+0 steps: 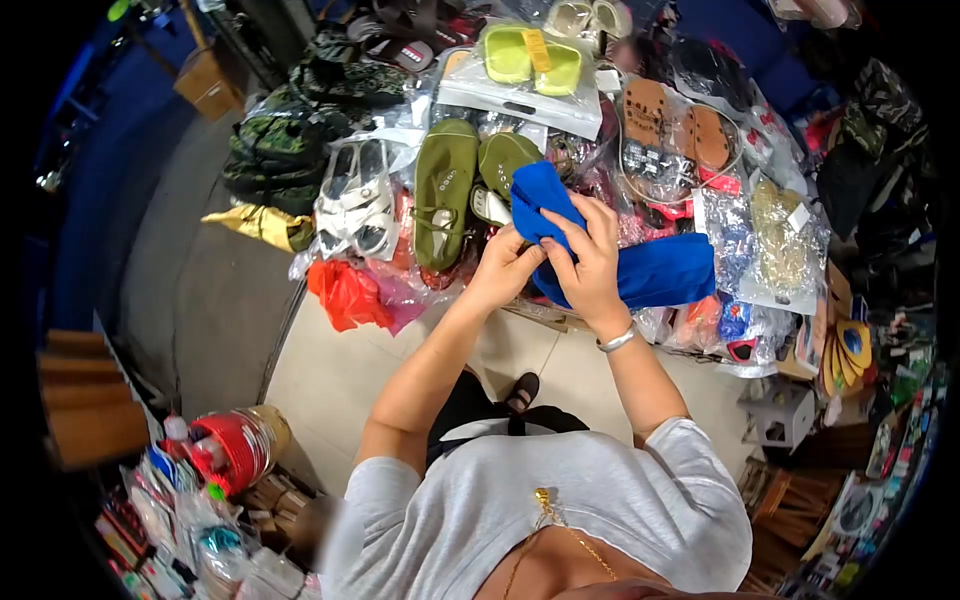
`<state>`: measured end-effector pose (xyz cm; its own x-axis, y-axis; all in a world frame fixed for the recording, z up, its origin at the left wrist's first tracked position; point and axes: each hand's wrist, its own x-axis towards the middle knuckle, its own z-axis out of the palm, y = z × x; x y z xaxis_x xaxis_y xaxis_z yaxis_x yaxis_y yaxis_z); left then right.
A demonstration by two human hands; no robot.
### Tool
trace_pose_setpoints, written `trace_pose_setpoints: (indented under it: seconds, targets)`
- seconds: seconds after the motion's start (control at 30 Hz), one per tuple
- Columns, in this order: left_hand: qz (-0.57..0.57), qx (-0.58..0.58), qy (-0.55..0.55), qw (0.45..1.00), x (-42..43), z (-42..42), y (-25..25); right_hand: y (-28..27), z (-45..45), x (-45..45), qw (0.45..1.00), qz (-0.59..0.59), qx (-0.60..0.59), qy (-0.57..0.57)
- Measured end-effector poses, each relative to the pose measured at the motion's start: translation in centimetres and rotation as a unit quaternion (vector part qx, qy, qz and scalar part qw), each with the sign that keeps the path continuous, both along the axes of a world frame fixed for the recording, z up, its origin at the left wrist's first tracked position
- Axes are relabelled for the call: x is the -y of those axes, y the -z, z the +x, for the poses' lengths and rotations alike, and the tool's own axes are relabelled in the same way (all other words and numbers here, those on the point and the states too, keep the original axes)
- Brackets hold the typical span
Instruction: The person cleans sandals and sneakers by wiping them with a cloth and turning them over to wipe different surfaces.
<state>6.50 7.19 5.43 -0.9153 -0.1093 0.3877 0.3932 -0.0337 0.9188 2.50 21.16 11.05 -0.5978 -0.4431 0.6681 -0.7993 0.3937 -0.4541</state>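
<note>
A bright blue cloth (668, 272) is in both my hands, above a pile of bagged footwear. One part of it stands up between my hands, and a longer flat part stretches to the right. My left hand (505, 268) pinches its lower left edge, thumb pressed in. My right hand (590, 265), below which a silver bangle circles the wrist, grips the middle of the cloth with bent fingers. Just left of the cloth lie an olive green sandal (445, 195) and a second olive sandal (507, 160), partly covered.
White sandals (358, 195) in clear plastic lie at left, above a red plastic bag (345, 297). Lime slippers (505, 55) and brown sandals (645, 110) lie farther back. Camouflage items (275, 145) are stacked at far left. A red basket (235, 450) stands behind at lower left.
</note>
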Motion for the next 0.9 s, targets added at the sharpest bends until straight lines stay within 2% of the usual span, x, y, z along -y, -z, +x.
trace_pose_setpoints:
  seconds: [0.03, 0.07, 0.17, 0.3, 0.37, 0.4, 0.43, 0.47, 0.53, 0.57, 0.63, 0.73, 0.77, 0.9]
  targets:
    - [-0.009, 0.003, -0.006, 1.0, -0.1, 0.5, 0.2, 0.4, 0.5, -0.3, 1.0, -0.002, -0.012, -0.001]
    - [0.023, 0.09, 0.007, 0.996, -0.3, 1.2, 0.5, 0.8, 1.0, -0.6, 1.0, 0.0, -0.011, -0.005]
    - [0.07, 0.138, 0.014, 0.988, -1.6, 1.8, 1.3, 1.0, 1.9, -2.1, 1.0, 0.012, -0.019, -0.008]
    - [0.041, 0.094, 0.012, 0.995, -2.4, 2.5, 2.3, 3.1, 1.9, -2.8, 0.999, -0.034, 0.006, -0.005]
    - [-0.025, 0.135, -0.017, 0.99, -2.3, 2.7, 1.8, 3.4, 1.6, -2.9, 0.998, -0.046, 0.037, 0.009]
    - [-0.001, 0.104, -0.003, 0.995, -2.4, 2.4, 2.3, 3.4, 1.6, -3.0, 0.997, -0.054, 0.055, 0.015]
    - [-0.012, 0.122, 0.003, 0.992, -2.2, 2.5, 2.2, 3.5, 1.4, -2.8, 0.995, -0.062, 0.073, 0.02]
    - [-0.062, 0.141, 0.015, 0.988, -1.1, 2.0, 3.9, 3.5, 1.2, -2.6, 0.994, -0.074, 0.081, 0.022]
    - [0.0, 0.107, -0.025, 0.994, -2.4, 2.6, 2.1, 3.5, 0.7, -2.1, 0.992, -0.091, 0.087, 0.026]
    - [-0.008, 0.105, -0.035, 0.994, -2.3, 2.7, 2.0, 3.2, 0.6, -1.6, 0.99, -0.101, 0.091, 0.028]
    - [0.03, 0.097, 0.015, 0.995, -1.1, 2.4, 2.4, 1.6, 1.1, -0.6, 0.995, -0.065, 0.068, 0.039]
    - [0.024, 0.144, 0.029, 0.989, 0.7, 2.0, 1.0, -0.1, 2.9, 1.3, 0.997, -0.001, -0.069, 0.033]
    - [0.098, 0.094, 0.036, 0.99, 0.8, 2.0, 0.6, -0.6, 3.6, 2.1, 0.994, 0.012, -0.109, 0.029]
    - [0.229, 0.11, 0.096, 0.962, 4.1, 2.5, -1.6, -0.5, 6.0, 6.0, 0.985, 0.015, -0.151, 0.082]
